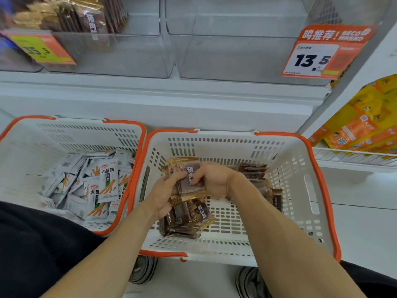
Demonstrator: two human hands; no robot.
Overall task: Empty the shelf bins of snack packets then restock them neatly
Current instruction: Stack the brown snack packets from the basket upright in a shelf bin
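snack packets (189, 179), brown and gold, sit gathered in a stack between both hands, low inside the right basket (305, 168), under a clear bin (236, 59) that looks empty. left hand (165, 190) and right hand (211, 179) each curl round the stack (a loose one); lifted like this, i judge the slick middle packets could slide out and fall back in.

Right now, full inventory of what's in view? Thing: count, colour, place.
Baskets: two, white with orange rims, left and right on floor.
White packets: many, white-green, left basket.
Brown packets: many, brown-gold, right basket, plus a stack between both hands.
Shelf bins: clear; right bin looks empty, left bin part-filled with brown packets.
Price tags: two, orange, 13.5 right, another left.
Yellow packs: several, right shelf.
Left hand, right hand: gripping the stack.
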